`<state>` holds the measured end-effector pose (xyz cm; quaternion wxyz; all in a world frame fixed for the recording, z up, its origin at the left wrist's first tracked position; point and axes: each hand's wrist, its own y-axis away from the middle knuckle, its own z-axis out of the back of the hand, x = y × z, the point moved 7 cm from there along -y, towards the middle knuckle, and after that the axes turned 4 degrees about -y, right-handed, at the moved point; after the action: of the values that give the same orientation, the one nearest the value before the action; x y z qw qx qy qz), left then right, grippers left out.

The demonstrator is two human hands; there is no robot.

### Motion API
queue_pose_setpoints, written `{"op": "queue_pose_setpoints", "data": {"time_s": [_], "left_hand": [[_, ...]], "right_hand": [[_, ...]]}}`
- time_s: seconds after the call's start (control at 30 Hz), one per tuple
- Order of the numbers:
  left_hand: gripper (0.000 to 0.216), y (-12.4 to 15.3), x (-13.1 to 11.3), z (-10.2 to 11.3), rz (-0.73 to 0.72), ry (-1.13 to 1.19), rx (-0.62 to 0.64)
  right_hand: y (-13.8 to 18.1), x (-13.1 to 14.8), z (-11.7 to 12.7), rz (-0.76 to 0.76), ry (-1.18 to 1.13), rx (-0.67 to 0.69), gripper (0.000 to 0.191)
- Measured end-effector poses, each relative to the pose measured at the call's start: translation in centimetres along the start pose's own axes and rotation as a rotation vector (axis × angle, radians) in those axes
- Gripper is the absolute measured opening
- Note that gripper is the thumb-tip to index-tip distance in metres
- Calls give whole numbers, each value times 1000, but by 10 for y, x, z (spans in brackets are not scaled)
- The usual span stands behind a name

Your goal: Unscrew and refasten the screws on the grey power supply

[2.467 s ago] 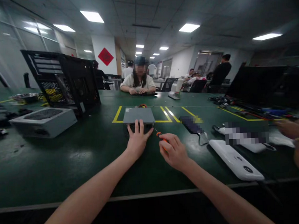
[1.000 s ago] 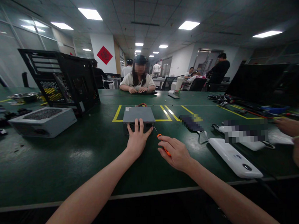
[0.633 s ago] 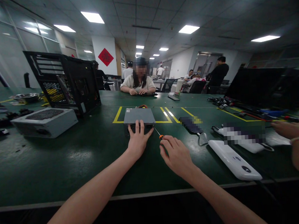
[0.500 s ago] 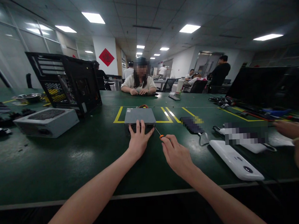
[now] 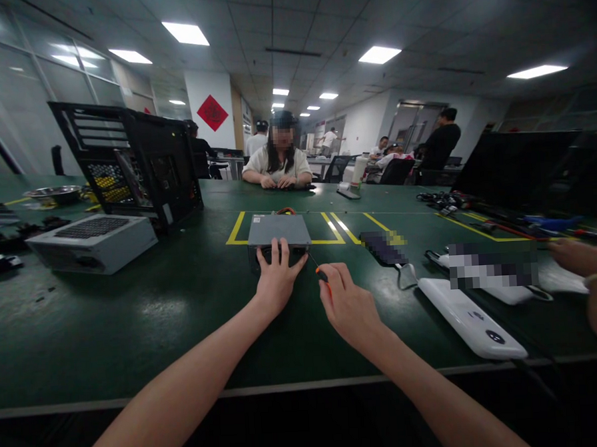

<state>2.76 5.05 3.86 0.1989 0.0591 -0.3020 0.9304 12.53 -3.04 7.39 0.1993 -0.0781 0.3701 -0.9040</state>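
Observation:
A grey metal computer power supply (image 5: pixel 279 230) sits on the green table in front of me, with coloured cables at its far side. My left hand (image 5: pixel 276 278) is spread against its near face, fingertips over the top edge and thumb at the right corner, holding it in place. Just to the right, my right hand (image 5: pixel 350 304) is closed around a screwdriver (image 5: pixel 322 274) with an orange and black handle. The thin shaft points at the unit's near right corner. Where the tip touches is too small to make out.
Left stand another power supply (image 5: pixel 94 244) and a black computer case (image 5: pixel 135 165). White devices (image 5: pixel 471 318) with cords and a dark phone-like item (image 5: pixel 382 247) lie right. Another person's hand (image 5: pixel 580 259) is at the right edge. Someone sits (image 5: pixel 275 164) across the table.
My right hand has shifted slightly left, and its fingers have turned around the screwdriver handle. My left hand and the power supply stay in place.

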Motion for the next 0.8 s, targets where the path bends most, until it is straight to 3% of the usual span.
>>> {"op": "queue_pose_setpoints", "data": {"time_s": [0.2, 0.43, 0.63, 0.8], "left_hand": [[49, 0, 0, -1, -9, 9, -5], [50, 1, 0, 2, -4, -7, 0], [51, -1, 0, 0, 3, -4, 10], [53, -1, 0, 1, -6, -11, 0]], "right_hand": [[0, 18, 0, 166, 10, 90, 21], [-3, 6, 2, -15, -59, 18, 22], [-2, 1, 4, 40, -55, 25, 18], [-2, -8, 5, -58, -38, -14, 17]]}}
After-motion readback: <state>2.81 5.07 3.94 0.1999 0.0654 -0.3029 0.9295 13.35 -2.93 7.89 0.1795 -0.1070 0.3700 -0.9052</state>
